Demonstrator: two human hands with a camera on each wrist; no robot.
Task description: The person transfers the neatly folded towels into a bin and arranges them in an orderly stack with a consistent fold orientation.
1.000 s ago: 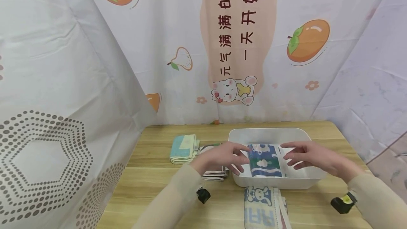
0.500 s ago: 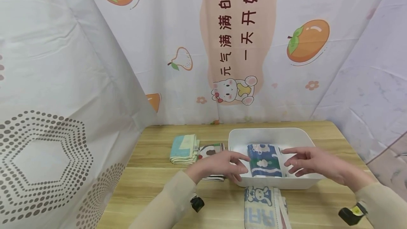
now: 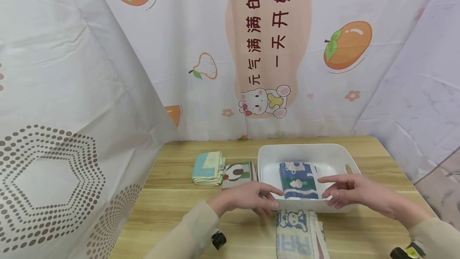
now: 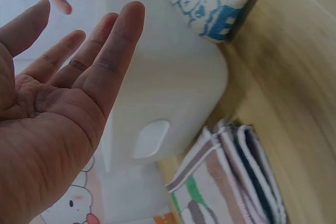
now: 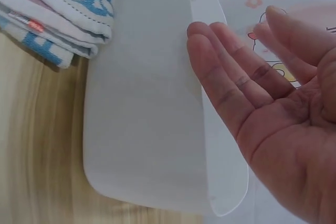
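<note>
Towel [image 3: 298, 181], blue-patterned and folded, lies in a smooth bin [image 3: 305, 205] — left hand [image 3: 249, 197], right hand [image 3: 359, 193] nearby, loosely spread.

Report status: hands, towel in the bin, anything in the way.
Left hand and right hand empty, near white bin. Blue-green towel folded inside. Bear-print towel in front of bin, nothing visible blocking from above.

White bin [image 3: 305, 153], upright on table [image 3: 172, 211]; blue-green patterned towel [image 3: 298, 181] folded flat inside, left of center. Cream-and-blue bear towel [image 3: 292, 237], folded in layers, bear side up, just in front of bin.
</note>
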